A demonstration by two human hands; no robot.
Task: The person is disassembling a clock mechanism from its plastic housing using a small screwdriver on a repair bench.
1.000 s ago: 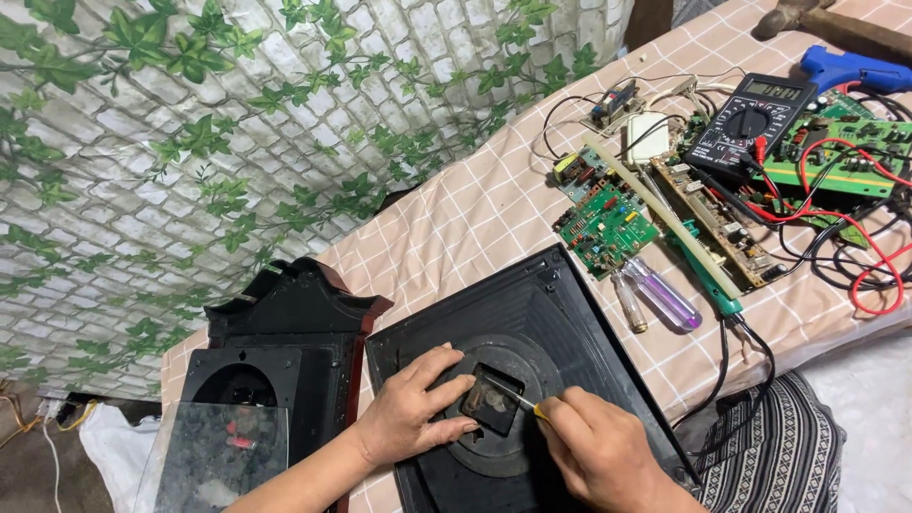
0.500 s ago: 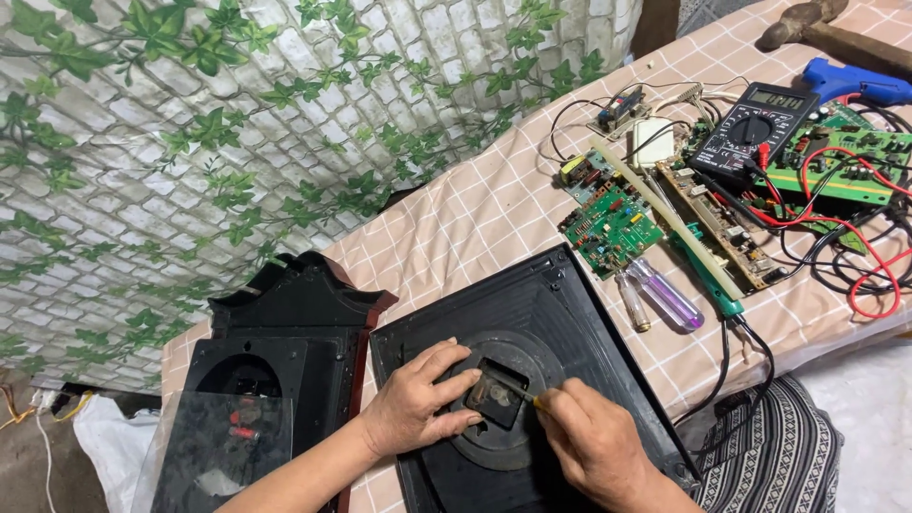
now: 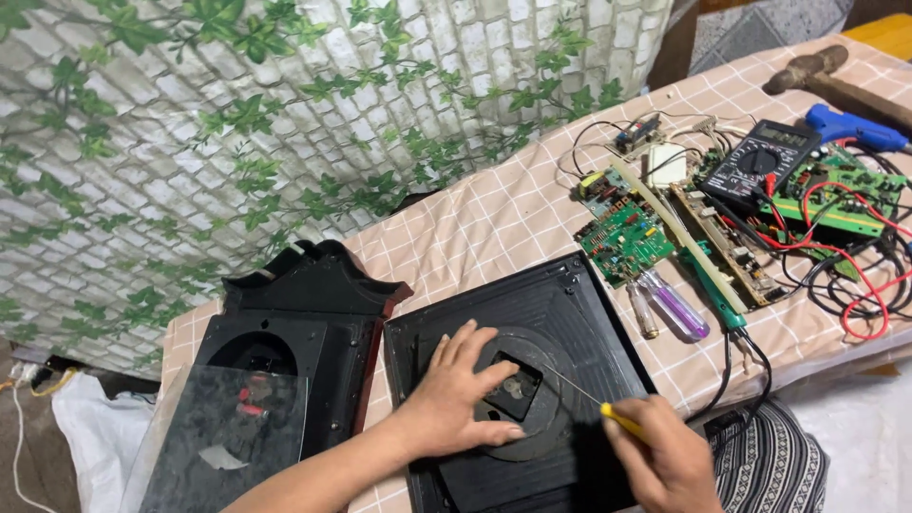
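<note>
Head view: left hand (image 3: 451, 404) lies flat, fingers spread, on the black square panel (image 3: 560, 313), its fingertips just beside the small dark module (image 3: 516, 388) set in the round recess. Right hand (image 3: 665, 461) has fingers clamped on a yellow-handled screwdriver (image 3: 594, 401), whose thin shaft slants toward that module, between both hands.

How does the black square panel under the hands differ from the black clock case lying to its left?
The square panel has straight edges and a ribbed face; the clock case has a curved, peaked top. The left hand rests on the panel while the right hand points a thin yellow-handled tool toward it; nothing touches the case. A glass pane partly covers the case; the panel is bare. Both are black, lie flat on the checked cloth and have a round recess.
</note>
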